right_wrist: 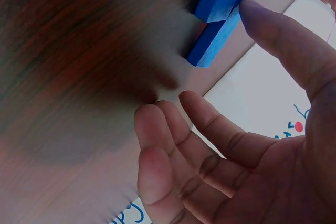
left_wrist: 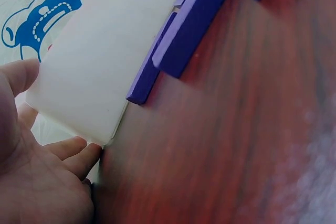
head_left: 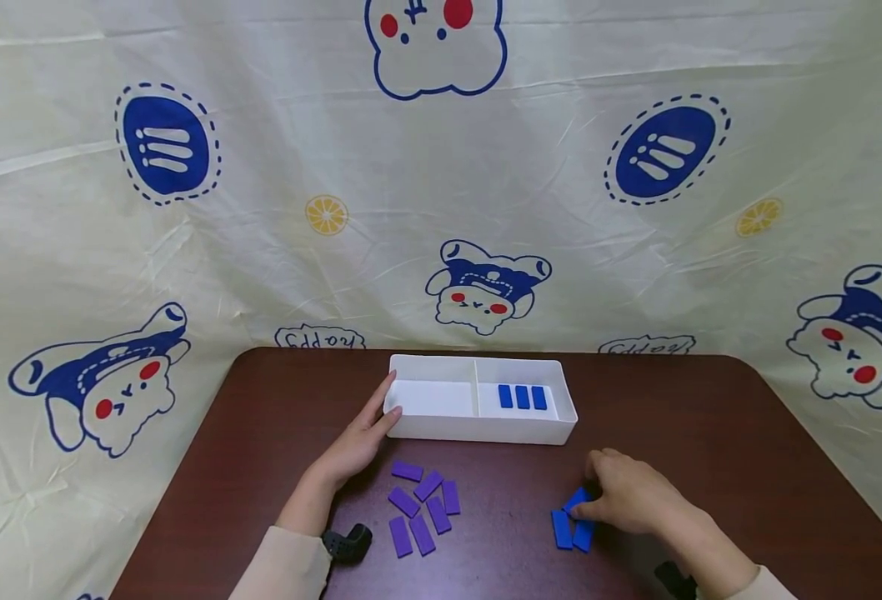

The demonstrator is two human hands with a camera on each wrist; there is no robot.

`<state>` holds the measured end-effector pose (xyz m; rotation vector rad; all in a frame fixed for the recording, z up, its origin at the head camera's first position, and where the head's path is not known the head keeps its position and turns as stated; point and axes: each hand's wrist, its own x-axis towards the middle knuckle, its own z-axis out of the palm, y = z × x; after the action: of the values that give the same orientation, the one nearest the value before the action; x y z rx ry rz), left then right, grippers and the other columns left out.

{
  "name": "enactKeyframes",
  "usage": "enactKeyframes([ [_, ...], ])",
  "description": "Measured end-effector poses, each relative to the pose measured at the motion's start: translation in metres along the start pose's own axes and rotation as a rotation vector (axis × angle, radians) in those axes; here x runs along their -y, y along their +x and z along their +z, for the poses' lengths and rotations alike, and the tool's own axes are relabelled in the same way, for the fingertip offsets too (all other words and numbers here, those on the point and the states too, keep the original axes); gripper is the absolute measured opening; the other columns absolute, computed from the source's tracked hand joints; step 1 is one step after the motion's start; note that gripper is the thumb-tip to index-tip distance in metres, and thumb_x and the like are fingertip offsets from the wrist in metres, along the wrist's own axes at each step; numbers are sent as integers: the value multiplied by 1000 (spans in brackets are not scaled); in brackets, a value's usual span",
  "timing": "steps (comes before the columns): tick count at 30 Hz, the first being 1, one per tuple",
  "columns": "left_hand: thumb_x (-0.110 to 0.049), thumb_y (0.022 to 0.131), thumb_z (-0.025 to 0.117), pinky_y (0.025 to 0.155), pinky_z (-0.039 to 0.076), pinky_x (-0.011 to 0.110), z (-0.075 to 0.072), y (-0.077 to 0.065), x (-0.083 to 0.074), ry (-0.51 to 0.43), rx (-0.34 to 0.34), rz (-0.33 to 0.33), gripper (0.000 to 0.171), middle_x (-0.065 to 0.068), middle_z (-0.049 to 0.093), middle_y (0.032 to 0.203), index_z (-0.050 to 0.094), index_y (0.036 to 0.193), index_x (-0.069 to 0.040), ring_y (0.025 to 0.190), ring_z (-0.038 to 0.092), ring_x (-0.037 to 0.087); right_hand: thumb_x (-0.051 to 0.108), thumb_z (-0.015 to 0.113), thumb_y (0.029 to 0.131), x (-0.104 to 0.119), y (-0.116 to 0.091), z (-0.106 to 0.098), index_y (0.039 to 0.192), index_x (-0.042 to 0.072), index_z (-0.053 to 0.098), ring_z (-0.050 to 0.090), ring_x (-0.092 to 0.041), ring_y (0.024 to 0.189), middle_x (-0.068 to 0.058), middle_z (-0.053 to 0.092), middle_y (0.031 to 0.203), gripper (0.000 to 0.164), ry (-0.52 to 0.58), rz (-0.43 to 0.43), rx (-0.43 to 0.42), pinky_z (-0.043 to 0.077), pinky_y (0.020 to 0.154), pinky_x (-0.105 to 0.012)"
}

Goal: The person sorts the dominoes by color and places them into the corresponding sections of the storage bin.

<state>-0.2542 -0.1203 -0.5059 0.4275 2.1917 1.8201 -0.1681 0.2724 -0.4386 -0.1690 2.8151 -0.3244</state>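
My left hand [head_left: 354,442] rests against the left end of a white two-compartment box [head_left: 478,430], thumb by the near corner. Its fingers [left_wrist: 84,161] touch the box's end wall in the left wrist view. On the table to the right, my right hand [head_left: 628,492] reaches over a small group of blue blocks [head_left: 562,530]. The right thumb [right_wrist: 262,22] overlaps the blocks in the right wrist view, while the other fingers [right_wrist: 157,124] are spread apart from them with nothing in their grasp. Three blue blocks [head_left: 522,397] lie in a row in the box's right compartment.
Several purple blocks [head_left: 438,515] lie loosely on the brown table [head_left: 501,500], in front of the box and to the right of the left forearm. A patterned white cloth [head_left: 486,192] hangs behind the table's far edge.
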Motion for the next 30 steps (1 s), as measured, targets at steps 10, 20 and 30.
enactKeyframes([
  [10,-33,111,47,129,11,55,0,-2,1,0,14,-3,67,-1,8,175,10,167,-39,161,6,24,45,91,75,-1,0,4,103,6,66,55,-19,81,-4,62,95,54,7,-16,8,52,72,-41],
  [20,-35,111,46,129,9,56,-3,0,0,1,16,-3,66,-2,6,175,10,167,-39,162,2,23,43,90,77,7,1,2,94,8,64,51,-17,78,-2,57,89,47,1,-61,-23,45,67,-36],
  [30,-31,112,46,129,10,54,-1,0,1,-5,19,7,66,1,6,175,11,166,-39,162,4,24,37,90,77,7,4,3,91,12,66,51,-15,80,1,59,88,38,-22,-118,-46,46,71,-37],
])
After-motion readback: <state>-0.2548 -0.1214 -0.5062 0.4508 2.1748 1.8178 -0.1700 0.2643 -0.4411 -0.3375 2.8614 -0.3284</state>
